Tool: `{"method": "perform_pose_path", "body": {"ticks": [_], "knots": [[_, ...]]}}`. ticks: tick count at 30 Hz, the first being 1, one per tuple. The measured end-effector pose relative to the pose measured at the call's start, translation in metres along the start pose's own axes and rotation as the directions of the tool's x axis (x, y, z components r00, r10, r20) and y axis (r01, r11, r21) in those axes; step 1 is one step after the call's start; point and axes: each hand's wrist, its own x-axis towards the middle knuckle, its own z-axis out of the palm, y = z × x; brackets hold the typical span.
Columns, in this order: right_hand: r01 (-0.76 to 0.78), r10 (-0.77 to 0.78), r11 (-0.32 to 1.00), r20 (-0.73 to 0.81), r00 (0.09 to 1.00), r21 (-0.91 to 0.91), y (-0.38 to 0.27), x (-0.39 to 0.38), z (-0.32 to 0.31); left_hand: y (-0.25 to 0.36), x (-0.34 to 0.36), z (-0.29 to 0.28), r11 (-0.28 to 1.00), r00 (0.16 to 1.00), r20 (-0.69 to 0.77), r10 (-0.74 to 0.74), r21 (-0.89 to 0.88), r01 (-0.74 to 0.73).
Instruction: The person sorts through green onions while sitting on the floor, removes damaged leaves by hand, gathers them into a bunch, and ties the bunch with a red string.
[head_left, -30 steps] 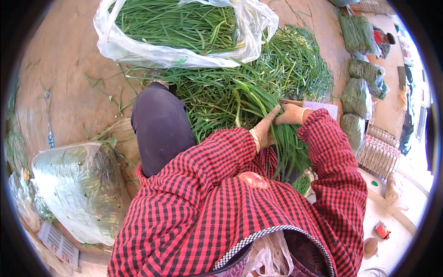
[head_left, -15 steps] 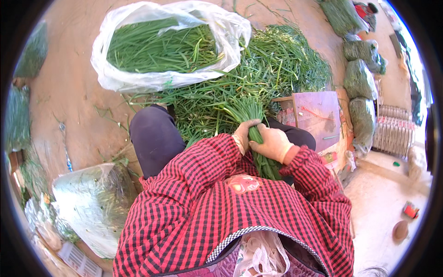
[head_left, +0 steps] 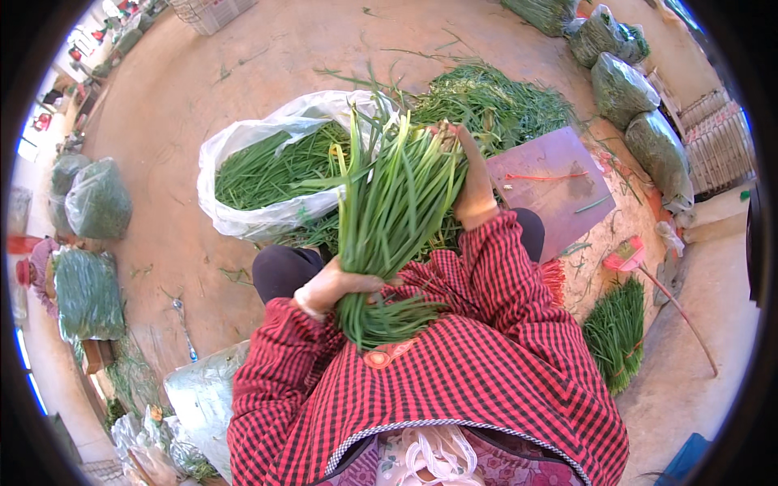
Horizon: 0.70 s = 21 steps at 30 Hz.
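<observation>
While the left hand (head_left: 342, 283) is wrapped around the chive bunch (head_left: 405, 194) in front of the checked jacket (head_left: 486, 393), the right hand (head_left: 470, 174) holds its upper end. One bundle (head_left: 612, 324) at right seems banded already; this bunch shows no tie, and a loose pile (head_left: 494, 101) is left.

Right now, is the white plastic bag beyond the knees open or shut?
Open: the white plastic bag's rim is spread wide, and long green leaves show inside it.
</observation>
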Motion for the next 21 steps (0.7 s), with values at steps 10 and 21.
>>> {"method": "perform_pose_path", "body": {"ticks": [10, 21], "knots": [[0.410, -0.285, 0.360, 0.320, 0.904, -0.838, 0.015, 0.037, -0.028, 0.012, -0.101, -0.003, 0.999, 0.954, -0.298, -0.019, 0.025, 0.028], [0.503, -0.025, 0.202, 0.509, 0.860, -0.840, -0.029, -0.030, -0.005, -0.022, -0.119, 0.003, 0.997, 0.903, -0.426, 0.053, 0.068, -0.026]]}}
